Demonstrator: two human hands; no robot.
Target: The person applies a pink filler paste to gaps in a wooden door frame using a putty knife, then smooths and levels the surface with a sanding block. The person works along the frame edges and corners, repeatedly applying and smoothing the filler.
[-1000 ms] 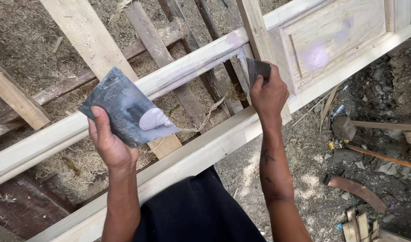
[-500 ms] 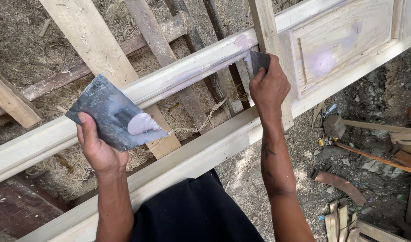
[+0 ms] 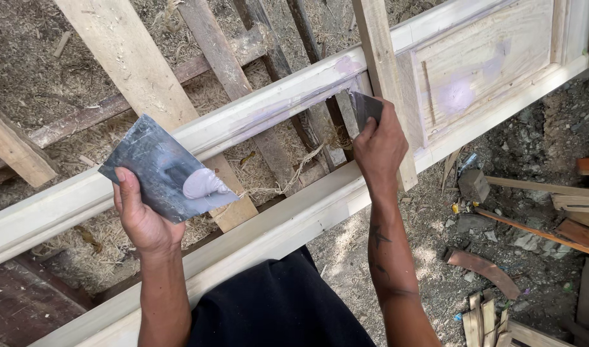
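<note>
The left hand [image 3: 143,222] is gripping a grey mixing board [image 3: 162,168] carrying lilac putty [image 3: 204,185]; at two o'clock, the right hand [image 3: 379,146] is pinching a dark scraper [image 3: 365,106] against the wooden door frame [image 3: 275,106].

Sawdust and wood shavings [image 3: 44,77] cover the ground on the left, with rough timber planks [image 3: 133,71] lying across them at angles. A darker, weathered batten [image 3: 89,119] runs beneath those planks. On the right the ground turns to bare dirt and rubble [image 3: 532,128]. A hammer [image 3: 473,184] lies there with its long handle stretching rightward, next to stacked wood offcuts [image 3: 580,218]. A curved, rusty strip of metal [image 3: 484,270] rests lower down, and short wooden scraps [image 3: 493,321] are bundled near the bottom edge.
</note>
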